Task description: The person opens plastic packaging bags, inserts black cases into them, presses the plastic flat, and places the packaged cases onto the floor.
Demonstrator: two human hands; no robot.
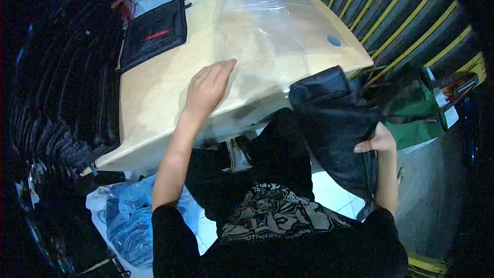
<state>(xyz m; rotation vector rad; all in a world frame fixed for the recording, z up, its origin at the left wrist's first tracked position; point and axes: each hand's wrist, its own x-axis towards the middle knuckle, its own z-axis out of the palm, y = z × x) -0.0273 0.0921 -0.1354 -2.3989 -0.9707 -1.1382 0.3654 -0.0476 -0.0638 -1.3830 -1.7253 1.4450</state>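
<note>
Our right hand point(380, 140) grips the black bag point(332, 110) by its side, at the worktop's point(152, 100) near edge; it looks soft, light and floppy, so we judge its edges the surest hold. Our left hand point(207, 90), fingers together, seemingly empty, is beside slippery-looking clear plastic point(265, 23).

Tabletop point(154, 98) bright, plastic film point(262, 13) glaring — edges dark, bowed.

From afar I count two bare hands point(208, 90) point(380, 139), one floppy black fabric bag point(334, 116) at three o'clock and one flat, red-lettered black fabric case point(154, 35) at ten.
</note>
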